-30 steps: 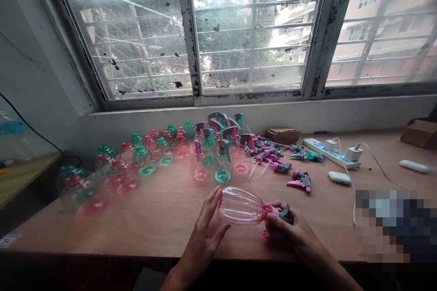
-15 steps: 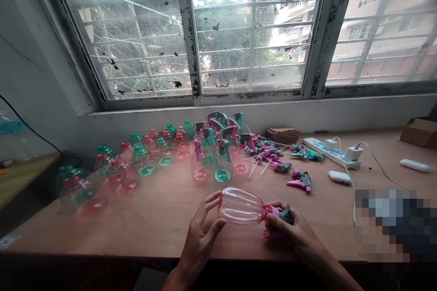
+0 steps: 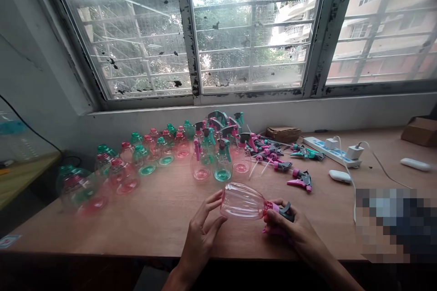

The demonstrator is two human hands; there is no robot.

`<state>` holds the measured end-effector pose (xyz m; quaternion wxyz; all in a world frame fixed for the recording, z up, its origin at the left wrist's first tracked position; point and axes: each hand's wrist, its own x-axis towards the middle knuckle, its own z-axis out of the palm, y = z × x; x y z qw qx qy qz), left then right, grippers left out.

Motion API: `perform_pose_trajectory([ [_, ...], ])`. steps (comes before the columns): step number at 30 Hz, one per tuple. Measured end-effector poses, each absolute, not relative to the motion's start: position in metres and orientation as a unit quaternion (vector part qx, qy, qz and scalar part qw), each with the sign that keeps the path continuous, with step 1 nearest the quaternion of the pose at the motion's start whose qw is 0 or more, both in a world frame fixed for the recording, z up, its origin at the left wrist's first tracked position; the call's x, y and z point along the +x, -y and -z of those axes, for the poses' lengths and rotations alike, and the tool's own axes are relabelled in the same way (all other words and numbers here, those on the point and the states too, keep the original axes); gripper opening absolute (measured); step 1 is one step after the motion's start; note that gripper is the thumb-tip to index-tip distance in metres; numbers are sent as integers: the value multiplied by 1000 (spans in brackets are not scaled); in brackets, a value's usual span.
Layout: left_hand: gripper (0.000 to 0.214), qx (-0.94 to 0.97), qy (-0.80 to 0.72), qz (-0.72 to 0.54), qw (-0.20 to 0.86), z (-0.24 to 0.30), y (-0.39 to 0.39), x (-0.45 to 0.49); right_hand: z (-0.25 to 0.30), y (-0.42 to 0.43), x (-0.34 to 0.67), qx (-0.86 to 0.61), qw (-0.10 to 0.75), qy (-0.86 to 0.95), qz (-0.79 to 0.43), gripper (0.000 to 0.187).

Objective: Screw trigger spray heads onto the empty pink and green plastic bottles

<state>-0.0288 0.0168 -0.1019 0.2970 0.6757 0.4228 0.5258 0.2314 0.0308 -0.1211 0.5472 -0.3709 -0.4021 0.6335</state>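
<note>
A clear pink spray bottle [image 3: 243, 201] lies on its side in the air above the front of the table, base to the left. My right hand [image 3: 290, 226] is closed round its neck at the pink collar of the spray head [image 3: 286, 211]. A dark grey part of that head sticks out past my fingers, and its pink trigger shows below. My left hand [image 3: 204, 225] has its fingertips and thumb at the base of the bottle, curved about its rim. Behind them stand several bottles with spray heads on, among them a green one [image 3: 222, 163].
Several pink and green bottles without heads [image 3: 124, 177] stand at the left. Loose spray heads [image 3: 273, 152] lie in a heap right of centre, one [image 3: 301, 181] nearer me. A power strip [image 3: 331, 152] with plugs and cables lies behind a white oblong object [image 3: 340, 176]. Cardboard boxes [image 3: 282, 134] sit further back.
The bottle's base end has risen slightly and moved a little to the right. My left fingers have shifted slightly with it, while my right hand stays at the neck.
</note>
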Motion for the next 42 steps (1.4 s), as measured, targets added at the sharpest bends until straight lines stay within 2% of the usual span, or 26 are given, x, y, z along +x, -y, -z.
perform_pose_trajectory([
  [14, 20, 692, -430, -524, 248, 102, -18, -28, 122, -30, 232, -366, 545, 405, -637, 42],
  [18, 31, 700, -443, -501, 250, 97, -15, -26, 122, -31, 233, -363, 545, 415, -632, 40],
  [23, 18, 711, -444, -490, 239, 102, -17, -27, 122, -32, 232, -368, 544, 429, -620, 39],
  [27, 17, 716, -424, -513, 212, 108, -19, -27, 121, -31, 232, -349, 546, 424, -632, 36],
  [30, 30, 709, -429, -509, 234, 105, -18, -26, 122, -30, 233, -347, 543, 424, -636, 37],
  [33, 46, 676, -458, -484, 314, 99, -14, -24, 123, -30, 234, -365, 521, 447, -629, 42],
  [36, 46, 654, -468, -471, 364, 97, -13, -24, 122, -29, 233, -376, 515, 454, -622, 44],
  [42, 45, 695, -425, -503, 290, 105, -16, -26, 114, -28, 230, -373, 535, 448, -611, 44],
])
